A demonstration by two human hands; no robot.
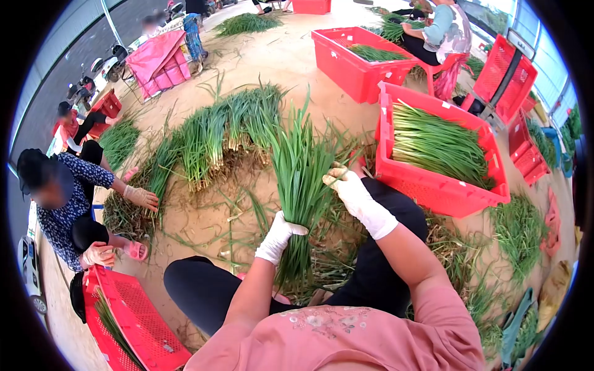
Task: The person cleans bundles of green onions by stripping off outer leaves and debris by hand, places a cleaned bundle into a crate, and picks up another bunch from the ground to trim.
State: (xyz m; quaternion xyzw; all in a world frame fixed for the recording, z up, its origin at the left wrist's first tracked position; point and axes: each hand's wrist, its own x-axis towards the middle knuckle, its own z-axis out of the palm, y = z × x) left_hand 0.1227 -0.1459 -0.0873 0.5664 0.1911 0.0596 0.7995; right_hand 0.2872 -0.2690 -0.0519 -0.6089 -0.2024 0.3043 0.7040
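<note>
Wrapped around an upright bunch of garlic chives [301, 170], my gloved left hand [279, 236] grips it low down, in front of my lap. The long green leaves fan out above the fist, and more of the bunch hangs below it. My gloved right hand [356, 196] is at the right edge of the leaves, its fingers bent and drawn together. What is between those fingertips is too small to make out. Beyond the bunch, a row of garlic chives [216, 133] with pale stalks and brownish roots lies on the floor.
Close on my right stands a red crate [442, 191] of neatly laid chives, with another red crate [356, 71] behind it. A co-worker [68, 191] sits at left beside a tilted red crate [139, 315]. Loose leaves litter the floor [198, 226]. Other people sit farther back.
</note>
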